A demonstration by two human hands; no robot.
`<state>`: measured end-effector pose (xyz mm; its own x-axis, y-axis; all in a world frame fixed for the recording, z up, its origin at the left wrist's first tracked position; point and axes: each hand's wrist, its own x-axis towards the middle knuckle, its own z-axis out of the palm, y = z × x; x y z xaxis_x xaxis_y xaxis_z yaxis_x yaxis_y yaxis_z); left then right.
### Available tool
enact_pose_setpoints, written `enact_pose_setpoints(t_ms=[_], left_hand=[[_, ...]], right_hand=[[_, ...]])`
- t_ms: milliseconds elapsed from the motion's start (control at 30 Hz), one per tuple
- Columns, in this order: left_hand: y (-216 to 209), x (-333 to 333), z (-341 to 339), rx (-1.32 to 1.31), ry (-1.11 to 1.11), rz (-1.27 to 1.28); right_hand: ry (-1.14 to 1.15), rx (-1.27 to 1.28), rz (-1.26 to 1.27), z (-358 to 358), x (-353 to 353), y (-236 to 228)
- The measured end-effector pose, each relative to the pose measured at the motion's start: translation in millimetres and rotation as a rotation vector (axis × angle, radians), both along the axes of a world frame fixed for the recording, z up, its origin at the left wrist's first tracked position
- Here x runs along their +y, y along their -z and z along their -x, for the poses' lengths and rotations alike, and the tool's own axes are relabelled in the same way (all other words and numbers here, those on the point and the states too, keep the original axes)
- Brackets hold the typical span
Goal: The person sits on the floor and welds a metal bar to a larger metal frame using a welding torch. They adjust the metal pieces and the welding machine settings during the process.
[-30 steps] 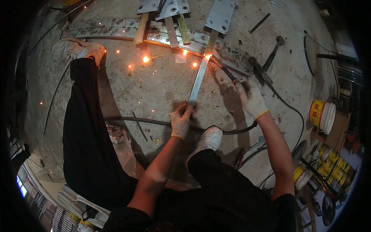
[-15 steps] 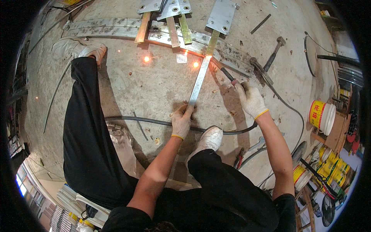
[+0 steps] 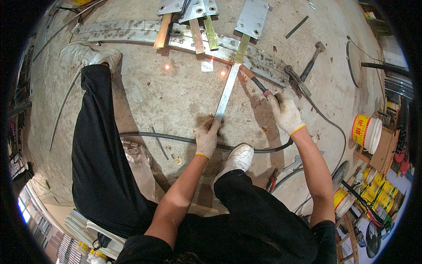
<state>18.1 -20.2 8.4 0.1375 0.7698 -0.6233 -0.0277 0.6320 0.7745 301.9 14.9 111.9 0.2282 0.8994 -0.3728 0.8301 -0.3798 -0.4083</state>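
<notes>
My gloved left hand [image 3: 207, 137] is closed round the near end of a flat silver metal bar [image 3: 226, 94]. The bar's far end meets a brass-coloured strip [image 3: 241, 49], which runs to a grey plate with bolt holes [image 3: 252, 20]. In my gloved right hand [image 3: 283, 111] is the handle of a welding torch [image 3: 257, 83]. Its copper-coloured neck reaches the joint between bar and strip, where a small orange glow shows. The strip's end rests over a long, scorched metal beam [image 3: 263, 63] on the floor.
More plates with coppery strips [image 3: 163, 31] lie on the beam to the left. A hammer [image 3: 313, 61] and a clamp-like tool [image 3: 298, 82] lie right of the torch. A thick black cable [image 3: 171, 137] crosses the floor near my shoe [image 3: 239, 157]. Buckets [image 3: 373, 135] stand at right.
The bright glow at the joint and the orange light on nearby metal have dimmed. The bright spots on the floor are fainter. Both hands stay nearly in place.
</notes>
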Motion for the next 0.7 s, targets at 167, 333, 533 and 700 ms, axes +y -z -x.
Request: enact_pose_setpoints(t_ms=[167, 333, 533, 700], left_hand=[[-1, 1, -1, 0.018, 0.012, 0.002], [1, 0, -1, -0.003, 0.008, -0.012], [-8, 4, -3, -0.054, -0.014, 0.219], [7, 0, 5, 0.153, 0.194, -0.279]], right_hand=[[0.003, -0.008, -0.005, 1, 0, -1], [0.001, -0.008, -0.01, 0, -1, 1], [0.057, 0.106, -0.02, 2, -2, -1], [-0.001, 0.12, 0.033, 0, -1, -6]])
